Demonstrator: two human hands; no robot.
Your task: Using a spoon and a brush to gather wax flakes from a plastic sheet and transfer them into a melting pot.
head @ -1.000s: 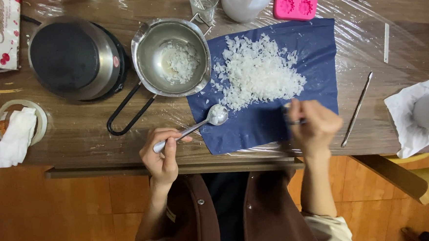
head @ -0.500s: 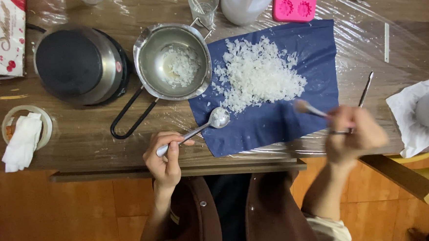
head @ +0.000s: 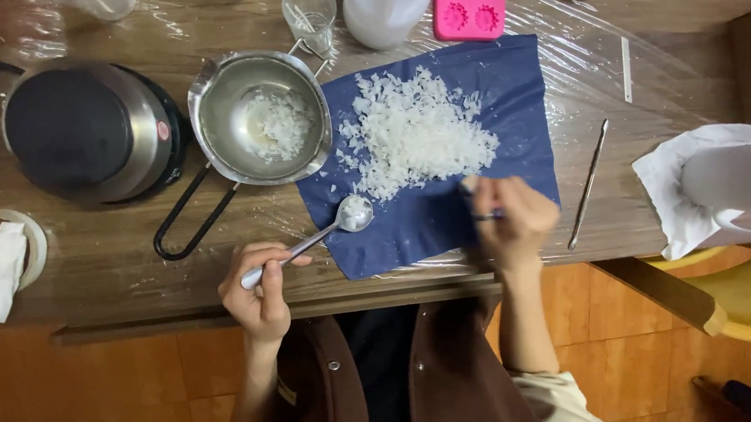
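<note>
Head view looks straight down on a wooden counter [head: 96, 268] covered with clear plastic film. Left hand [head: 259, 285] is closed around the handle of a metal spoon [head: 325, 231]; the bowl of the spoon carries some white flakes and lies on the near left part of a dark blue cloth [head: 516, 118]. Right hand [head: 513, 217] is over the near part of the same cloth, just beside the pile of white flakes [head: 414, 132]. It is blurred, the fingers are curled and seem to pinch something small and dark, but I cannot tell what it is. The pile is spread on the middle of the cloth.

Left of the cloth stands a small metal pot [head: 259, 114] with a black loop handle, touching the cloth edge, and it has some white flakes inside. Further left is a round black and silver hot plate [head: 89, 132]. A thin metal stick [head: 588, 183] lies on the counter to the right of the cloth, and a white mug [head: 734, 188] rests on a white napkin [head: 674, 195] at the right edge. A pink mould [head: 467, 5] and a glass cup [head: 309, 13] are at the far side.
</note>
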